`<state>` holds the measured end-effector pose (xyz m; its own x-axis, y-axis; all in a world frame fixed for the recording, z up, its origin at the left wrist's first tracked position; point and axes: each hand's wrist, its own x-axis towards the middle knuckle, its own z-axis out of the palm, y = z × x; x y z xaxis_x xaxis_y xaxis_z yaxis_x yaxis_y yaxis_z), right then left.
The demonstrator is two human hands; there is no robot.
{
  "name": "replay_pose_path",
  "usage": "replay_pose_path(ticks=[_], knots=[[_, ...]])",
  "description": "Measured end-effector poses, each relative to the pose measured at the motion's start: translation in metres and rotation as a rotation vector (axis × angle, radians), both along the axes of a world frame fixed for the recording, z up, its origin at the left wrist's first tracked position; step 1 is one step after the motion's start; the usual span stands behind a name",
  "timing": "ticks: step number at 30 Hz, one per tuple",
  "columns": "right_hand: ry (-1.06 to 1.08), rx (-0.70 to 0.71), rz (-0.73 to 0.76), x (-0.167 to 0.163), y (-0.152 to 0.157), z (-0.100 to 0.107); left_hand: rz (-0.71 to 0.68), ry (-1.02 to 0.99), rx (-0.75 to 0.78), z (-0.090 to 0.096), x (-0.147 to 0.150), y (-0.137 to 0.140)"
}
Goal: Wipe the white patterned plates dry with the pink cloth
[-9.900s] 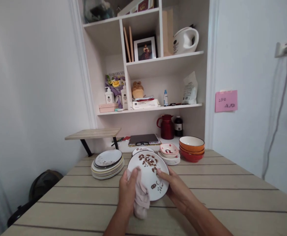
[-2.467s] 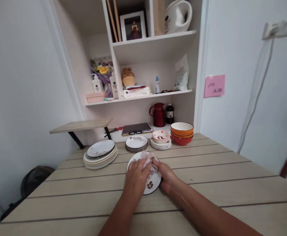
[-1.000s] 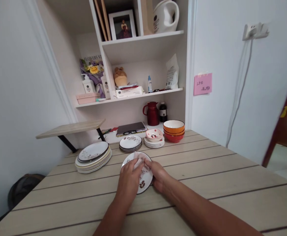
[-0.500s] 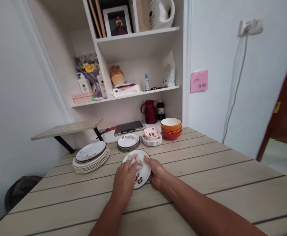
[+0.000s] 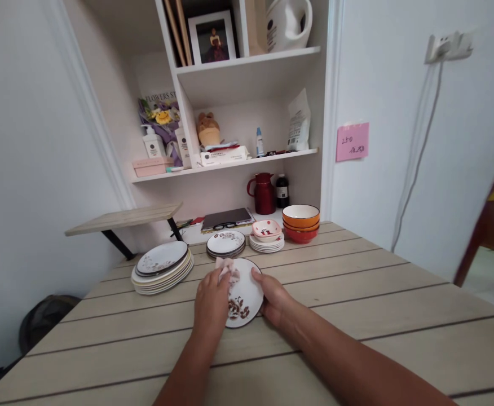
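Plate (image 5: 249, 290) in front of the person, over the near-middle of the worktop (image 5: 348, 361), between the two hands. Round, so no long axis to go by; brown flowers sit toward its near edge. Whether its underside rests on the worktop or hangs just above: cannot tell.

Right hand (image 5: 274, 298): grip closed on the plate's right rim, thumb on the upper face, fingers underneath and mostly hidden. Left hand (image 5: 211, 299): back of hand up, grip bunched on a pale pink cloth (image 5: 229, 270), fingertips partly hidden.

Key relation: cloth lies against the plate's far-left edge, across the plate from the right thumb. Most of the upper face is bare, lying to the right of the cloth and toward the person. Left hand is nearer that far-left edge and covers part of the left rim; neither hand is apart from the plate.

Beyond the plate, near but apart: dark-rimmed plates (image 5: 225, 243). Off to the left, larger stack (image 5: 162, 268). Right of the dark-rimmed plates: saucers (image 5: 267, 246) under a square bowl (image 5: 266, 229), then nested bowls (image 5: 301, 224).
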<state>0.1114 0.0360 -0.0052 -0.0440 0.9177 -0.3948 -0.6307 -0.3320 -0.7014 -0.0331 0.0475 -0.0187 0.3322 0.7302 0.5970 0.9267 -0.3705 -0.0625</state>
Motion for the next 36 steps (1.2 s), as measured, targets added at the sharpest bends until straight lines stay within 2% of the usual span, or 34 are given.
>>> replay_pose_path(ticks=[4, 9, 11, 14, 19, 21, 24, 30, 36], knots=[[0.061, 0.014, -0.012, 0.002, 0.004, -0.002, -0.041, 0.038, -0.081, 0.001, 0.000, -0.009], [0.075, 0.076, 0.026, 0.002, 0.007, -0.007, -0.385, -0.014, -0.076, 0.001, 0.009, -0.022], [0.065, 0.091, 0.059, 0.002, 0.006, -0.006, -0.466, -0.022, -0.080, 0.002, 0.013, -0.023], [0.047, 0.083, 0.095, 0.002, 0.004, -0.005, -0.427, -0.040, -0.086, 0.003, 0.015, -0.019], [0.049, 0.049, 0.016, 0.000, 0.003, -0.004, -0.137, -0.133, -0.114, 0.002, 0.008, -0.006], [0.082, 0.028, -0.030, 0.000, 0.005, -0.005, -0.106, -0.156, -0.170, 0.000, 0.003, -0.003], [0.140, 0.020, -0.074, 0.000, 0.007, -0.006, -0.188, -0.168, -0.262, -0.002, -0.003, -0.005], [0.178, 0.053, -0.063, 0.002, 0.005, -0.003, -0.377, -0.202, -0.444, 0.002, -0.008, -0.022], [0.191, 0.058, -0.068, 0.002, 0.005, -0.001, -0.472, -0.374, -0.680, 0.011, -0.019, -0.025]])
